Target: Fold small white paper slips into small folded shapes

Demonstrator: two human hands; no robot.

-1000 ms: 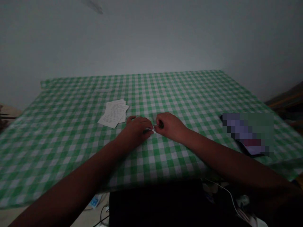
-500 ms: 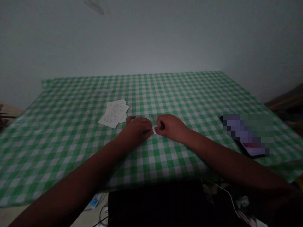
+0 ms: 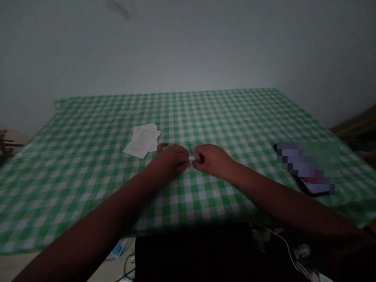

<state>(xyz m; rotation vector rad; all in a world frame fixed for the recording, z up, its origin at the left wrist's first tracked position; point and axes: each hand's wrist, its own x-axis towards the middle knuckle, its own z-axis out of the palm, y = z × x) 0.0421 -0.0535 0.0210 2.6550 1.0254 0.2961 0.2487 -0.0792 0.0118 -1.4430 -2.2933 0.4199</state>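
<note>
Between my fingertips, just above the table's middle front, is a small whitish folded piece that looks like paper (image 3: pixel 192 159). My left hand (image 3: pixel 170 162) pinches its left side with thumb and fingers, one finger standing out toward the printed sheets. My right hand (image 3: pixel 213 158) is curled, its thumb and forefinger closed on the right side of the same piece. Most of the piece is hidden by the fingers. Several printed paper sheets (image 3: pixel 142 141) lie fanned in a loose pile, just beyond my left hand and not held.
A green and white checked cloth (image 3: pixel 188 113) covers the table. At the right lies a dark-edged phone (image 3: pixel 315 190), its screen partly blurred out. A plain wall (image 3: pixel 188 47) rises behind the table. Cables (image 3: pixel 286 244) hang or lie below the front edge.
My right hand has tilted or dipped very slightly, and a little more of the small white piece shows between my fingers. The sheets and phone stay put.
</note>
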